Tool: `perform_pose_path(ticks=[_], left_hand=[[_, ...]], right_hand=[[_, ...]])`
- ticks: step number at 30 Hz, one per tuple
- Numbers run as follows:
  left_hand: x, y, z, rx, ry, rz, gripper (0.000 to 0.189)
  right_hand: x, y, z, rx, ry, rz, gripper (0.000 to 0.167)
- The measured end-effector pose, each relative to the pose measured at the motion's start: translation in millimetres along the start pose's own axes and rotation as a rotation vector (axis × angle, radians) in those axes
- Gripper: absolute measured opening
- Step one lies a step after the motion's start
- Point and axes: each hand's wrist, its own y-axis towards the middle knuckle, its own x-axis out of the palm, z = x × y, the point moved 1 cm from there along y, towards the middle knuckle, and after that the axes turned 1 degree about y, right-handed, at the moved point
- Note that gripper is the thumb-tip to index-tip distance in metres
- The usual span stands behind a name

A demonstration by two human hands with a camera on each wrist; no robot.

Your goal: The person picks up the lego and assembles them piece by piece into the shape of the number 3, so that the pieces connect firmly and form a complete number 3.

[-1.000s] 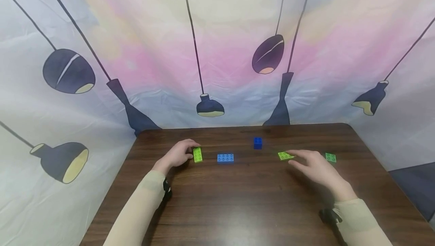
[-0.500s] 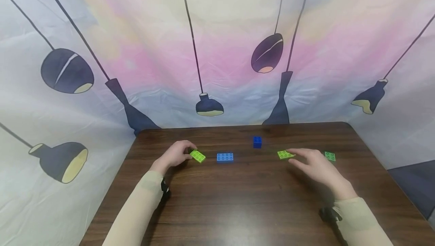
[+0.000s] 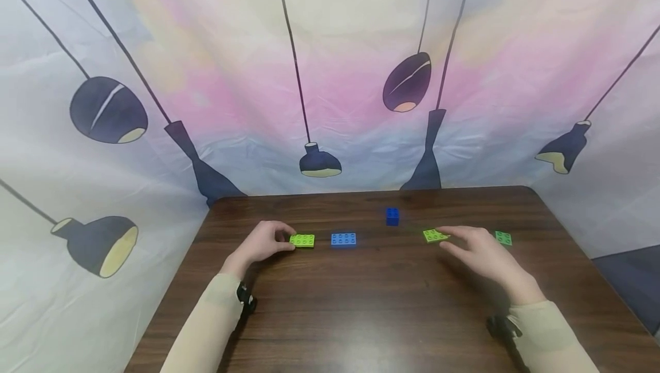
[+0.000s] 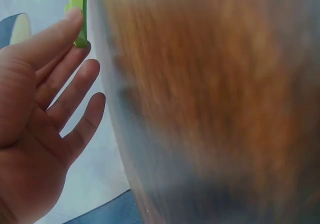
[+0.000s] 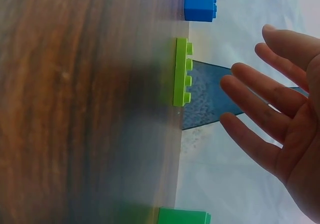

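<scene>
My left hand (image 3: 262,245) pinches the near end of a flat lime green toy brick (image 3: 303,240) between thumb and fingertips. The left wrist view shows the thumb on that brick (image 4: 77,13) while the other fingers are spread. To its right lies a light blue studded brick (image 3: 343,239). My right hand (image 3: 479,252) hovers with relaxed, spread fingers by a second lime green brick (image 3: 433,236), partly covered by the fingertips in the head view. In the right wrist view a gap shows between that brick (image 5: 180,73) and the hand (image 5: 280,103).
A taller dark blue brick (image 3: 392,216) stands farther back on the brown wooden table (image 3: 350,310). A green brick (image 3: 503,238) lies right of my right hand. Behind the table hangs a cloth (image 3: 356,115) printed with lamps.
My left hand has turned the lime green brick from lengthwise to crosswise, so its long side now runs left to right. The hand has come slightly nearer. The right hand stays in place.
</scene>
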Motion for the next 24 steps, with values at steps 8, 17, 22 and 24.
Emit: perform_pose_path(ticks=[8,17,22,24], left_hand=[[1.7,-19.8,21.2,0.035,-0.089,0.108,0.030],[19.8,-28.8,77.4,0.113,-0.199,0.180,0.029],[36.2,-24.2,109.2,0.193,-0.196,0.124,0.028],[42.8,-21.9,118.3,0.210,-0.189,0.100,0.028]], right_hand=[[-1.2,-0.6,0.5,0.009,-0.008,-0.002,0.043],[-4.2,-0.5,-0.5,0.019,0.002,-0.006,0.043],[-4.9,0.5,-1.6,0.021,0.010,-0.006,0.043],[-5.1,0.4,-2.0,0.025,0.012,-0.006,0.043]])
